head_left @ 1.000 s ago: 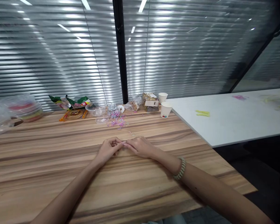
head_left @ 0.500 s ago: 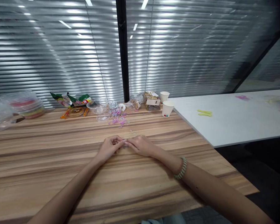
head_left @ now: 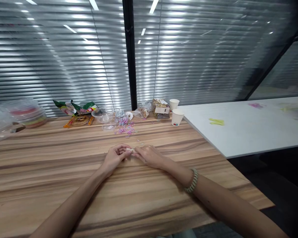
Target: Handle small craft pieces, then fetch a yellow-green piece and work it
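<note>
As the head view shows, left hand point(head_left: 115, 156): fingers curled nearly closed, pinching a pale piece point(head_left: 130, 149).
Right hand point(head_left: 150, 156): likewise, at its other end.
Pale piece: between both hands, over the bench point(head_left: 129, 198).
Fingertip work: apparently in hand; next move probably calls for steady pinching.

Head-worn, facing forward (and down).

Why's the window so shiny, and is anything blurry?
Head view: white streaks, probably reflected lights, shine over the window blinds; head view: a yellowish patch on the white table looks smeared; head view: the pale thing between the left hand and right hand is too small to make out.
</note>
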### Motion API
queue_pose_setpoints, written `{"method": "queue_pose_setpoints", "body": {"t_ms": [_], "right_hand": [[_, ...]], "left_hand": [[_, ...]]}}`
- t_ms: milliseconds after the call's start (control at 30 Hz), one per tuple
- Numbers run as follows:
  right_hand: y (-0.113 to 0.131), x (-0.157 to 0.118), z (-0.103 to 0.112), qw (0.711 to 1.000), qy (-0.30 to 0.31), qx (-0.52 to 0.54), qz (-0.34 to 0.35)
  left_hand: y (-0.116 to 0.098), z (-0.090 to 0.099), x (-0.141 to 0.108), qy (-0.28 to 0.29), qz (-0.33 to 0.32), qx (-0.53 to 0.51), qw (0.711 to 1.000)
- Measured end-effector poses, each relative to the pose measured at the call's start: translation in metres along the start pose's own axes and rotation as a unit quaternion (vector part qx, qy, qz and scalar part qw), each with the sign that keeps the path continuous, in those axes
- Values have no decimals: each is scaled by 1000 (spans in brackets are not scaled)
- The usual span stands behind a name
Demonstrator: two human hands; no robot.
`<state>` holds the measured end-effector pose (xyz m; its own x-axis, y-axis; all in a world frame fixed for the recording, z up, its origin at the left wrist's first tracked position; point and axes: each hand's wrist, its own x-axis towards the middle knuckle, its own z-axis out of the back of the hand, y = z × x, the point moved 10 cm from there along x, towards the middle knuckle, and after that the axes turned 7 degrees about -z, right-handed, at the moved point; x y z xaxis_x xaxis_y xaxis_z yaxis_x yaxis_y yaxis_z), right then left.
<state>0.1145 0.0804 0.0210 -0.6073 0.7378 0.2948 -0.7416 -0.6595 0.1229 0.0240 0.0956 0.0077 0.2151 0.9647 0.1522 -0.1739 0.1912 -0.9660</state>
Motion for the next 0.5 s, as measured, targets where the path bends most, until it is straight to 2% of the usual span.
{"method": "queue_pose_setpoints", "body": {"t_ms": [133,267,367,500], "right_hand": [[3,-1,2,1000,-23,2,15],[5,-1,-1,999,-22,12,24],[1,0,-4,999,-13,28,14],[-7,1,-8,998,-9,58,-21]], "left_hand": [[-3,-4,0,8,-9,-36,999],[-2,2,1,-17,-18,-32,999],[-3,6,1,-38,-26,-7,999],[-6,0,-3,-34,-22,5,999]]}}
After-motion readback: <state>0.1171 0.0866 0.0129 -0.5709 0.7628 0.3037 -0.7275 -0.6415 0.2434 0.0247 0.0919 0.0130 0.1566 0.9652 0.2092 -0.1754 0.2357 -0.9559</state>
